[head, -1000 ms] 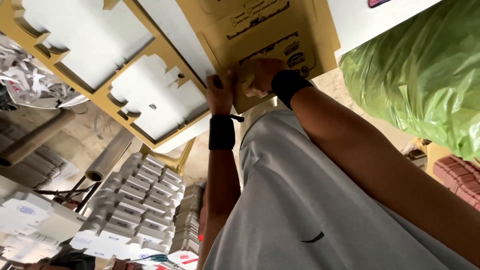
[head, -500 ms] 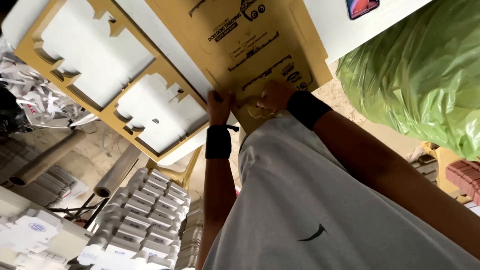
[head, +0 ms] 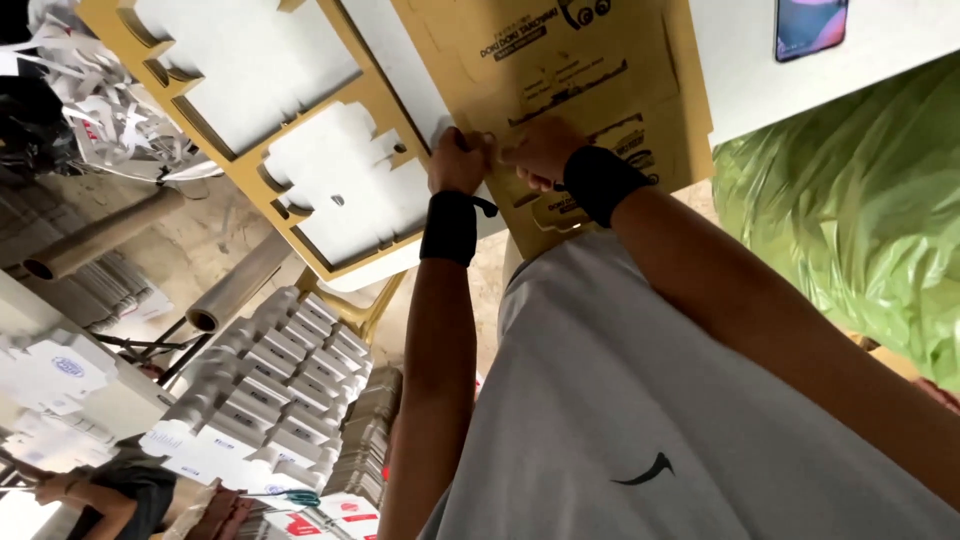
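A: Where are the person's hands?

B: Both are on the flat brown printed cardboard sheet (head: 590, 90) lying on the white tabletop (head: 740, 80). The left hand (head: 458, 162) is curled shut, pinching the near edge of that sheet where it meets the tabletop. The right hand (head: 540, 150) is also closed, fingers bent down on the sheet just beside the left one. Each wrist carries a black wristband (head: 450, 228).

A: And the sheet itself?

B: It is tan, with dark printed lettering and small pictures in blocks, and it reaches from the hands up to the top of the view. Its near edge hangs close to the person's grey shirt (head: 650, 420).

A: What lies beside it?

B: To its left, a brown cardboard frame with cut-out windows (head: 250, 120), the white tabletop showing through the holes. Further left is a heap of white paper offcuts (head: 110, 110). At the top right a phone with a blue and pink screen (head: 810, 25) lies on the tabletop.

A: Anything lower down?

B: A big green plastic bag (head: 850, 210) bulges at the right. Below the tabletop, rows of stacked flat white cartons (head: 270, 390) with small dark labels stand on edge, and two grey tubes (head: 235, 292) lie near them. Another person's arm (head: 90, 495) shows in the bottom left corner.
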